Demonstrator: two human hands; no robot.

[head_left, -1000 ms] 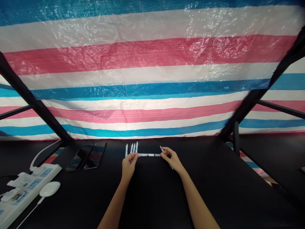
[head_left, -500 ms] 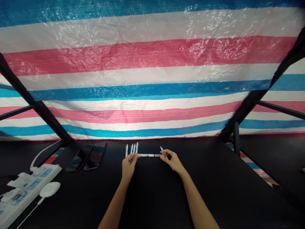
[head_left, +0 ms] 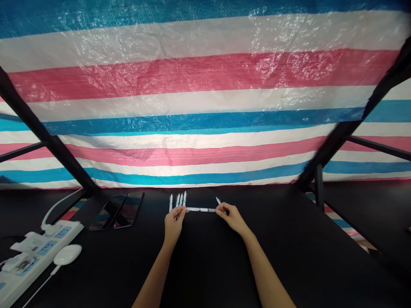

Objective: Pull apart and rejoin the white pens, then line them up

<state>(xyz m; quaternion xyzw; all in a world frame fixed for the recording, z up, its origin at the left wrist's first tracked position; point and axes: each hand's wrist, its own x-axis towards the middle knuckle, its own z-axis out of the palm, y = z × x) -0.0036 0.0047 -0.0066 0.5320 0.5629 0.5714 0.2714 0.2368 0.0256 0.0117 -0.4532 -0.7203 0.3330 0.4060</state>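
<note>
At the far left, a white power strip [head_left: 41, 261] is filled with plugs, and a white rounded device [head_left: 67, 255] on a cable is seen just beside it. Farther along, two dark phones [head_left: 107, 212] are laid next to each other on the black table [head_left: 205, 265]. Four slim pens [head_left: 185, 199] are lined up pointing away, the leftmost set slightly apart; their near ends are partly hidden by the left hand [head_left: 173, 224]. By its pinched thumb and fingers, the left end of a crosswise white stick [head_left: 201, 209] is gripped (whether one pen or two end to end cannot be told). The stick's right end is pinched between thumb and forefinger of the right hand [head_left: 233, 218]. Beyond those fingers a slanted pen [head_left: 218, 200] is partly shown; whether it is touched cannot be told.
</note>
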